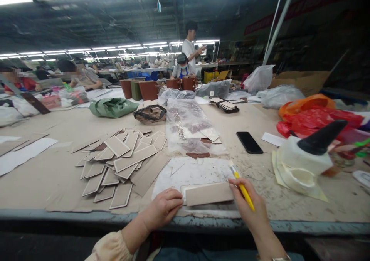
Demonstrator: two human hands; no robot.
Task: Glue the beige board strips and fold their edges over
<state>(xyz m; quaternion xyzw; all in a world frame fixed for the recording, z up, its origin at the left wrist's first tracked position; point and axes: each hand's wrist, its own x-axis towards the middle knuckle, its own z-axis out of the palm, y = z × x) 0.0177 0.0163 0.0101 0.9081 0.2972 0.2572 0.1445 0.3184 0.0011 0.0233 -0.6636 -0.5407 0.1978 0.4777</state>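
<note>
My left hand (167,207) is closed, its curled fingers pressed on the left end of a pale, white-edged piece (184,191) near the table's front edge. A beige rectangular panel (209,194) lies over that piece, slightly offset. My right hand (250,203) grips a yellow-handled brush (245,191), bristles pointing up and away. Its thumb and forefinger also touch the panel's right end. Beneath the work is a stained white sheet (199,168). To the left spreads a loose pile of beige panels with pale borders (121,160).
A black phone (249,142) lies to the right. Beyond it stands a cut white plastic jug (303,160) with a black nozzle. Clear plastic sheeting (187,118), a green bag (113,107) and a red bag (320,120) are farther back. Several people sit or stand beyond.
</note>
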